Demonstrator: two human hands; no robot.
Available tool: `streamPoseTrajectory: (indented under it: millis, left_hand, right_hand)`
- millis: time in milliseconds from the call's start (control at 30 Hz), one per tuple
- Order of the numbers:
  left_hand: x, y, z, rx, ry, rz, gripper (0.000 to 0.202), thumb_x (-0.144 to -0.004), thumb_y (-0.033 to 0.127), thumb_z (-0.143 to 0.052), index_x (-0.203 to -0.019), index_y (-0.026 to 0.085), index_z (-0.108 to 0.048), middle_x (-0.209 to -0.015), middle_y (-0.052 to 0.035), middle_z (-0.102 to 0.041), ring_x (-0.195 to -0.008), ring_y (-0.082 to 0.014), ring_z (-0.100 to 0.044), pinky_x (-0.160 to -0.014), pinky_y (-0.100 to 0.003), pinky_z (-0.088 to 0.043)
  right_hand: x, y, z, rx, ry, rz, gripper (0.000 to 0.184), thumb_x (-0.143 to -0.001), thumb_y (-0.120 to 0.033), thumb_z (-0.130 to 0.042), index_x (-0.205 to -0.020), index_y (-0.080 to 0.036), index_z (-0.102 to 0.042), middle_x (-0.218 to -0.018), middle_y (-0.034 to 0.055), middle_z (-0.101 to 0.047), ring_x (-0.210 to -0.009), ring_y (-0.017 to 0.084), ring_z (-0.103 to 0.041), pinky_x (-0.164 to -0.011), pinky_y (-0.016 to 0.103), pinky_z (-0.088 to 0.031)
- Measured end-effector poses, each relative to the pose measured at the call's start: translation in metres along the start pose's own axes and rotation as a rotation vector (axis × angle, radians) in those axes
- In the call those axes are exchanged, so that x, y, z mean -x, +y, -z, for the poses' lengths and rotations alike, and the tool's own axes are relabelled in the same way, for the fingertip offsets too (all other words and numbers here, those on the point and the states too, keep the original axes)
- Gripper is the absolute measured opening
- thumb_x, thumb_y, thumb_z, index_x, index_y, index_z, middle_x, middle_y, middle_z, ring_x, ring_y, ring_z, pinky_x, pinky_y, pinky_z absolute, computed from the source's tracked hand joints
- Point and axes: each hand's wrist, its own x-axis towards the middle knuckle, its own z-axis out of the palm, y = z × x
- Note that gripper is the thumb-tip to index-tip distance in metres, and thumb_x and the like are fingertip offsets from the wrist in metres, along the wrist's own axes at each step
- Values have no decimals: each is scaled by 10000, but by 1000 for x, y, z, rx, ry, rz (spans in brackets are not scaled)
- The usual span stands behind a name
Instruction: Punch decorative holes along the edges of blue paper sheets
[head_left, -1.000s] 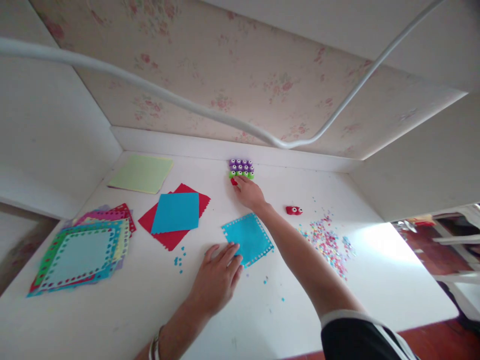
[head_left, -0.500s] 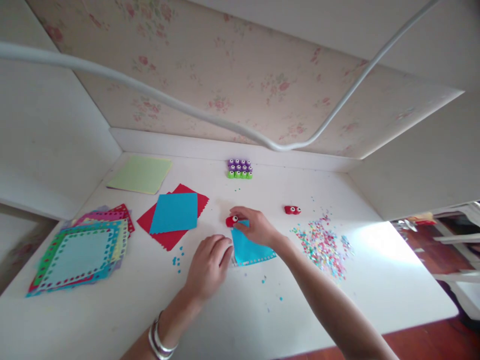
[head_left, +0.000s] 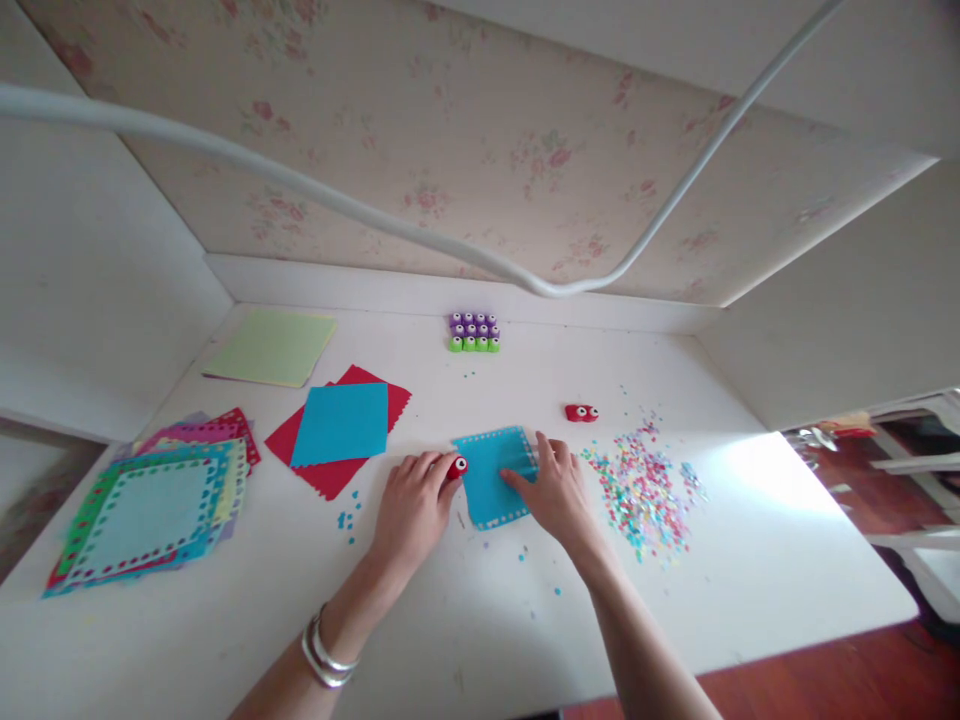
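"Across from the right hand (head_left: 559, 490) to the left hand (head_left: 411, 505) went the red punch (head_left: 458, 467), and the blue sheet (head_left: 491, 485) turned squarer to the person."

"So how did things lie, biggest first?"

"White worktop (head_left: 480, 620) under everything. On its left lay a stack of hole-edged sheets (head_left: 142, 520); nearer the middle, a plain blue square (head_left: 343, 425) over red paper (head_left: 330, 482). Then, between the hands, the blue sheet, with holes along its top, right and bottom edges."

"And the fingers?"

"Right ones spread, thumb apart from the rest, at the sheet's right side. Left ones were clamped around the punch, which sat at the sheet's left edge — whether paper was in its slot, I couldn't tell."

"What did that change mean for the work?"

"I'd judge one hand steadied while the other had the tool — and it stood at the one edge where I made out no holes."

"Smallest things?"

"Two spare red punches (head_left: 582, 413) near the right hand, then loose confetti (head_left: 649, 490)."
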Motion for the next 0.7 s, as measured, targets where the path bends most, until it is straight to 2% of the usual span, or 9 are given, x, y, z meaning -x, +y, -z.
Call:
streamPoseTrajectory:
  millis: [167, 233, 333, 400, 533, 700]
  left_hand:
    - [5, -9, 4, 94, 20, 0, 256, -960, 260, -532, -1205, 222, -595, -1143, -67, -687, -1029, -236, -618, -917, -408, -491]
    - [7, -11, 6, 121, 29, 4, 254, -957, 267, -540, -1199, 221, -597, -1126, -67, -698, -1021, -237, -626, -912, -414, -502]
    - [7, -11, 7, 141, 46, 3, 259, -954, 269, -545, -1203, 217, -596, -1119, -71, -705, -1013, -241, -633, -907, -425, -515]
    - [7, -11, 8, 142, 49, 0, 263, -954, 264, -545, -1208, 217, -595, -1118, -70, -708, -1005, -244, -636, -899, -429, -522]
    - [5, -11, 8, 137, 33, 13, 255, -948, 258, -553, -1193, 219, -611, -1072, -64, -720, -965, -245, -643, -859, -424, -538]
    - [6, -14, 7, 152, 23, 24, 275, -944, 261, -561, -1213, 223, -608, -1070, -64, -716, -972, -243, -637, -852, -420, -542]
  right_hand:
    - [-7, 2, 7, -62, -193, -78, 675, -737, -444, -708, -1329, -186, -512, -1138, 150, -629, -1014, 317, -631, -835, 403, -479]
    - [-10, 1, 13, -103, -210, -73, 544, -731, -421, -706, -1208, -196, -579, -1012, 108, -672, -909, 279, -648, -749, 355, -476]
    - [-10, 3, 16, -161, -172, -28, 232, -795, -434, -627, -889, -222, -612, -753, 30, -646, -693, 210, -600, -604, 292, -412]
    - [-6, 6, 15, -246, -131, 0, 250, -855, -465, -554, -769, -230, -551, -641, -11, -565, -597, 172, -528, -545, 268, -359]
    - [1, 12, 10, -517, -142, -65, 369, -895, -555, -507, -727, -229, -464, -577, -57, -406, -520, 128, -399, -473, 236, -283]
    - [6, 8, 11, -729, -185, -117, 392, -872, -587, -552, -762, -213, -508, -609, -53, -413, -520, 112, -374, -450, 221, -278]
